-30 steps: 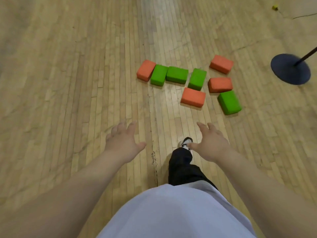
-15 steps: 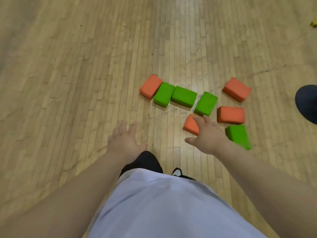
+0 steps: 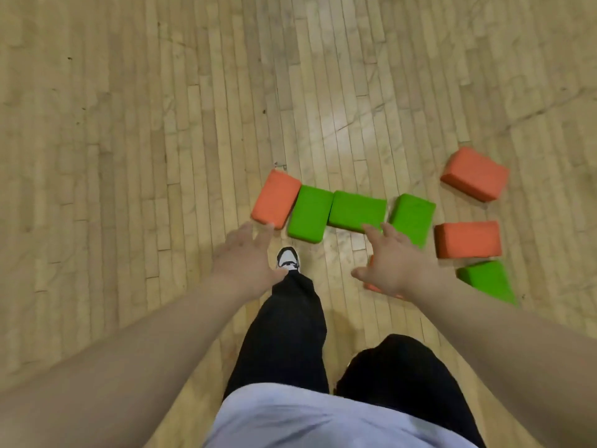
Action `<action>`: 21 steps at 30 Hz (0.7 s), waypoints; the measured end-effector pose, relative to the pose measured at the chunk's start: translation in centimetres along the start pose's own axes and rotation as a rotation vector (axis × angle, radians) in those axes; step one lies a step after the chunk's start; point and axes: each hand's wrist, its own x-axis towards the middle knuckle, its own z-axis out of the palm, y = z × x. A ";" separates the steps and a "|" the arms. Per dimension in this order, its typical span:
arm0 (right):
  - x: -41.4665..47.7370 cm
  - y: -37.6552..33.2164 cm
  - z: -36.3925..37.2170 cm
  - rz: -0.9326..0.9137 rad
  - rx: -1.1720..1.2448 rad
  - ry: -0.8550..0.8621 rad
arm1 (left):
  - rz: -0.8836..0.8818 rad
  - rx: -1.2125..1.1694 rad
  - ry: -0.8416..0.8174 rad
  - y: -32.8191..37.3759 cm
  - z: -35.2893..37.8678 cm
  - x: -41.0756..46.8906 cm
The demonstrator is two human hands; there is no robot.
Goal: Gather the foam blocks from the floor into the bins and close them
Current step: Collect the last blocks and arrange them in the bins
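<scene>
While both hands hang spread-fingered, I log: left hand (image 3: pixel 245 263) by leftmost orange block (image 3: pixel 274 198) | right hand (image 3: pixel 394 265) over half-hidden orange block (image 3: pixel 371 287) | four orange, four green blocks (image 3: pixel 310 218).

Pale, scuffed wooden strip floor (image 3: pixel 129 156)

Both bare forearms extend forward and downward, converging toward the centre, with the left hand (image 3: pixel 240 266) palm-down and its fingers straight and slightly spread, and the right hand (image 3: pixel 395 266) palm-down with fingers splayed and thumb held out to the left, neither hand holding anything.
</scene>
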 end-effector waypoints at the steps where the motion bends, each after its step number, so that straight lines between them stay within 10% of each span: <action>1: 2.8 -0.5 -0.6 -0.001 0.001 -0.021 | 0.014 0.011 -0.013 -0.4 -0.8 2.7; 14: 53.5 -2.6 15.8 -0.118 -0.177 -0.059 | -0.165 -0.202 0.081 -8.8 19.1 49.5; 21: 60.1 1.0 20.5 -0.173 -0.189 -0.014 | -0.329 -0.743 0.011 -12.3 29.4 53.7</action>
